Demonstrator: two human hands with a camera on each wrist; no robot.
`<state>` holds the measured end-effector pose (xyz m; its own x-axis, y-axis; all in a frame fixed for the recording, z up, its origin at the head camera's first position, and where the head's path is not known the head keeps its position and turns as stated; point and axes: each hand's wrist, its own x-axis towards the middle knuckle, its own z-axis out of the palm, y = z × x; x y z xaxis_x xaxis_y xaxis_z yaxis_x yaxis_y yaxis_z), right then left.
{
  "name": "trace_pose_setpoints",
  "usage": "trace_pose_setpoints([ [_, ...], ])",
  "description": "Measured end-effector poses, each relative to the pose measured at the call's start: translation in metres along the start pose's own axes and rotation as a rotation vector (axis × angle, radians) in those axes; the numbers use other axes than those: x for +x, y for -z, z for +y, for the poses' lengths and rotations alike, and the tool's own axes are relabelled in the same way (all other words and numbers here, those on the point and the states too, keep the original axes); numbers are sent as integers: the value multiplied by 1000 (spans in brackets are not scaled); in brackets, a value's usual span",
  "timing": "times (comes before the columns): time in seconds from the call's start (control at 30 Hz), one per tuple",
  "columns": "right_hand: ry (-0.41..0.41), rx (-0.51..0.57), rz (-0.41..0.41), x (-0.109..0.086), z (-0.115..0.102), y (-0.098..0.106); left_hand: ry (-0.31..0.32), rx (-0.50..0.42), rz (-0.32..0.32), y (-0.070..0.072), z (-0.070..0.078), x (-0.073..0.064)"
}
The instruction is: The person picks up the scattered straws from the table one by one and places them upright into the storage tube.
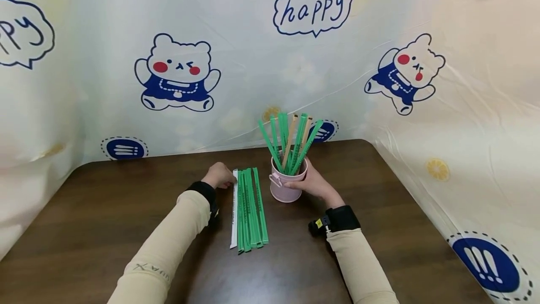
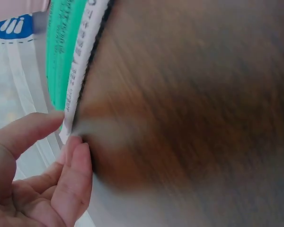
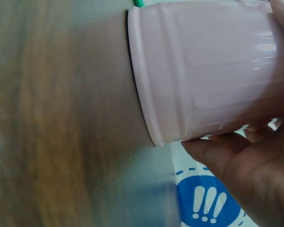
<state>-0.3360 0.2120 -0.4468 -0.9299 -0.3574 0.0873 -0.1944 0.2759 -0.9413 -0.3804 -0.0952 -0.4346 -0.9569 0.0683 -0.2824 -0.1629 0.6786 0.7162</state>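
A: Where do we have our packet, and how do we hold it?

B: The slim flat white printed packet (image 1: pixel 234 215) lies on the brown wood-grained table (image 1: pixel 84 210), to the left of the round glossy pink bucket (image 1: pixel 287 194). Our left hand (image 1: pixel 218 176) pinches its far end: the thumb is at one edge, the fingertips at the other, with only a narrow gap. How firmly they press, we cannot tell.

A: And our right hand (image 1: pixel 316 183)?

B: It is curled around the right side of the bucket, with the thumb across the front. Slim green sticks (image 1: pixel 300 136) and tan sticks (image 1: pixel 290 140) stand in the bucket, fanned out.

A: So the step in hand is, we think, to pick up the white one. How do we do it well?

B: We should first close the pinch fully, then raise this end gently. The row of flat green printed packets (image 1: pixel 249 215) lies between it and the bucket, very close, so we could drag a neighbour. Meanwhile, a steady right hand should prevent the bucket from tipping.
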Motion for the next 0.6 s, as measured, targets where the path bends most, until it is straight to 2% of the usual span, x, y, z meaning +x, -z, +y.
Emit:
trace_pose_setpoints([
  [0.23, -18, -2, -12, -5, 0, -2, 2, 4, 25, -4, -4, -3],
  [0.5, 16, 19, 7, -3, -2, -2, -73, 62, 94, -7, -4, -3],
  [0.6, 11, 21, -1, -4, -2, -4, -53, 22, 91, -7, -9, -4],
])
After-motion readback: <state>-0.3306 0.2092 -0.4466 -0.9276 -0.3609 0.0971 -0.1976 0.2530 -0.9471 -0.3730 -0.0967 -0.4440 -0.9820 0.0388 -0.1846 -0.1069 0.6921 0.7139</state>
